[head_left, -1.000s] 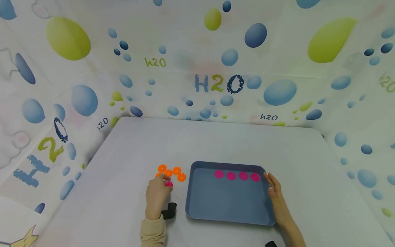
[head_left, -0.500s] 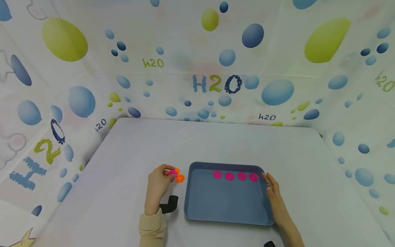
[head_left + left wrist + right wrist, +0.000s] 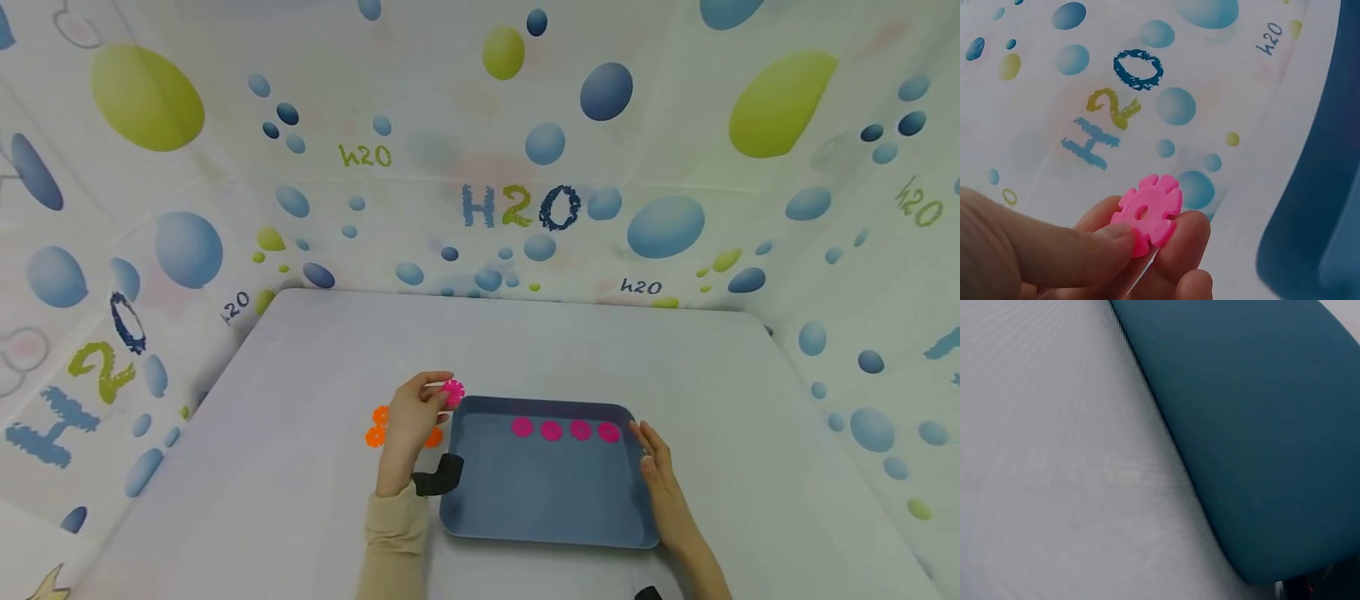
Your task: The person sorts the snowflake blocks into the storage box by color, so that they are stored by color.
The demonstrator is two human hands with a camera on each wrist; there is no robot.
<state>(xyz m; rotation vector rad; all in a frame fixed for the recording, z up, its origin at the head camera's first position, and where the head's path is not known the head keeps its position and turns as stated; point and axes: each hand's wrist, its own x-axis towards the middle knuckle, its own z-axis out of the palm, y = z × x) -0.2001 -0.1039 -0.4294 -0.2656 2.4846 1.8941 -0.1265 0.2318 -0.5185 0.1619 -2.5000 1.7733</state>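
Between thumb and fingers my left hand [image 3: 408, 421] pinches a pink notched disc [image 3: 1163, 226], flower-shaped with a small hole in its middle. In the head view it is held up by the far left corner of a blue-grey tray [image 3: 547, 500]. Several pink discs [image 3: 551, 431] lie in a row along the tray's far side. My right hand [image 3: 667, 492] rests at the tray's right rim with its fingers extended, holding nothing. Orange notched discs [image 3: 375, 437] lie on the table left of the tray, partly hidden behind my left hand.
The white table [image 3: 525, 342] runs back to a patterned cloth backdrop [image 3: 420, 225] with blue and green spots. A black wrist-worn device [image 3: 442, 475] sticks out from my left wrist over the tray's left rim. The right wrist view shows mostly tray and table.
My left hand has picked a pink disc up from beside the orange ones and carried it right and away to the tray's far left corner. The right hand stays at the rim.
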